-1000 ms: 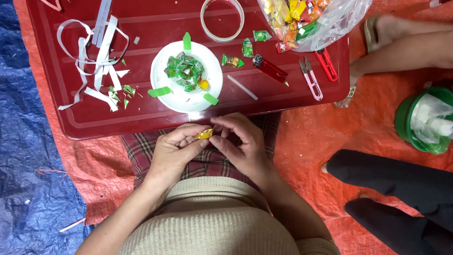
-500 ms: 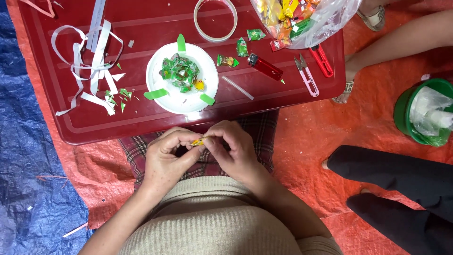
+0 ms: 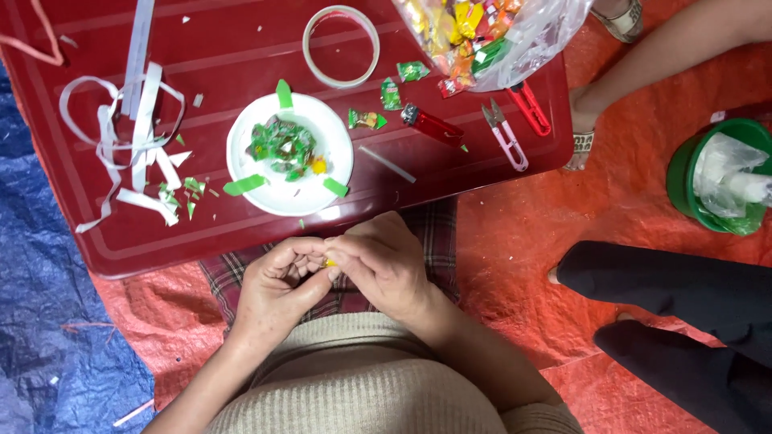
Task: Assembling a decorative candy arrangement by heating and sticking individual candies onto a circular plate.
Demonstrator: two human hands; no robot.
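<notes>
Both my hands meet just below the near edge of a dark red tray table [image 3: 450,173]. My left hand [image 3: 277,289] and my right hand [image 3: 386,265] pinch a small yellow wrapped candy [image 3: 328,262] between their fingertips; most of it is hidden by the fingers. Right above them on the tray stands a white plate [image 3: 318,181] with a heap of green-wrapped candies [image 3: 281,145] and green tape tabs on its rim.
On the tray lie white paper strips [image 3: 137,137], a tape roll [image 3: 341,45], loose candies [image 3: 391,95], a red lighter [image 3: 433,125], pink thread snips [image 3: 507,137] and a clear bag of colourful candies [image 3: 474,32]. Another person's legs [image 3: 675,285] and a green bucket [image 3: 720,173] are at the right.
My hands stay together on the yellow candy, with the fingers closing more tightly over it so less of it shows. The view has shifted slightly.
</notes>
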